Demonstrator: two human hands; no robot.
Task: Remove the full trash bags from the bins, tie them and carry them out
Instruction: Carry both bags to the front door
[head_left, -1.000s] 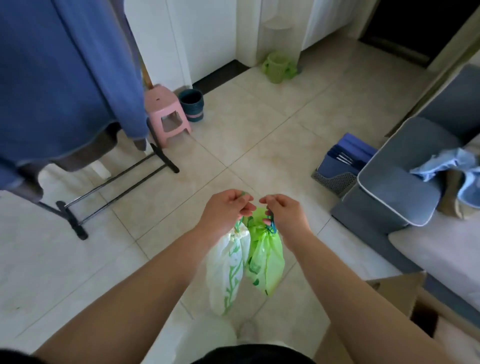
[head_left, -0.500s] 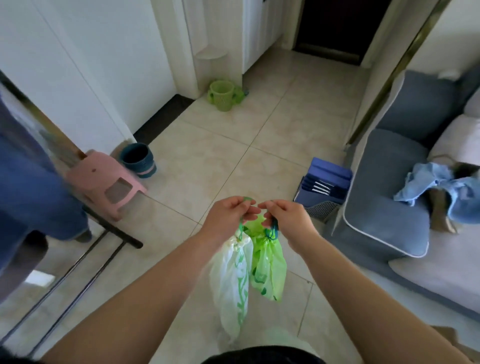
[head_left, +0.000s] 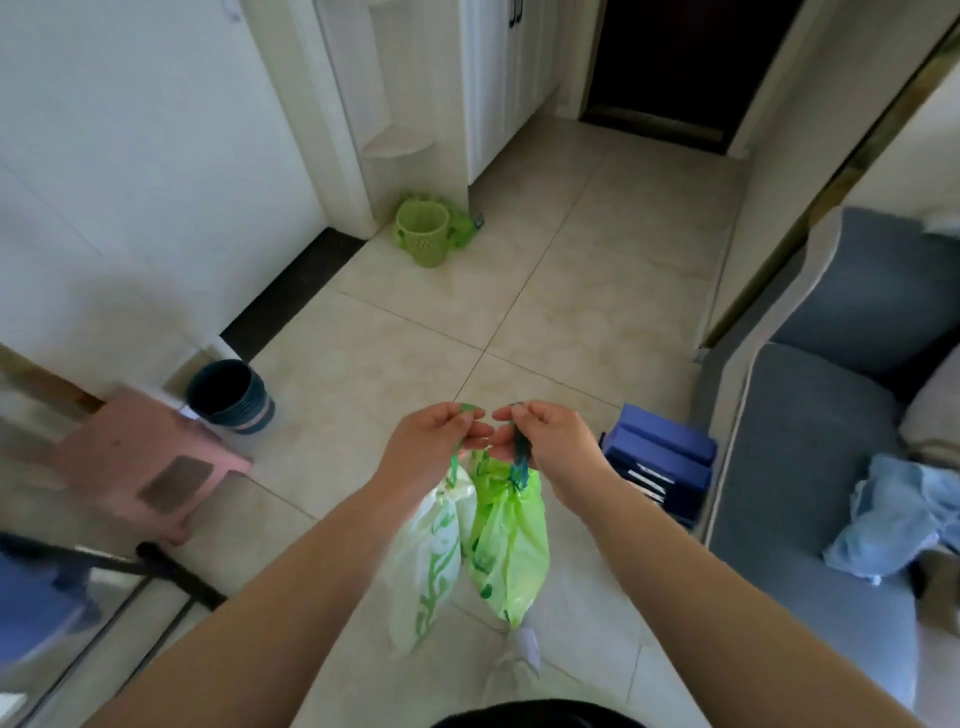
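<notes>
Two small trash bags hang in front of me above the tiled floor. My left hand (head_left: 434, 444) pinches the green drawstring of the white bag with green leaf print (head_left: 428, 561). My right hand (head_left: 553, 447) grips the dark green drawstring of the bright green bag (head_left: 511, 551). Both hands are held close together, fingertips nearly touching. A green perforated bin (head_left: 422, 233) stands far ahead by the white cabinet, with a green bag lying behind it. A dark blue bin (head_left: 231, 396) stands at the left near the wall, its inside dark.
A pink stool (head_left: 150, 467) and the black feet of a drying rack (head_left: 171, 571) are at the left. A grey sofa (head_left: 821, 467) with blue cloth (head_left: 893, 525) fills the right, a blue box (head_left: 660, 462) beside it. A dark doorway (head_left: 675, 67) lies ahead.
The view has swung right and moved forward: the hanging blue cloth left the frame, the doorway and green bin came nearer. Both hands keep holding the bags the same way.
</notes>
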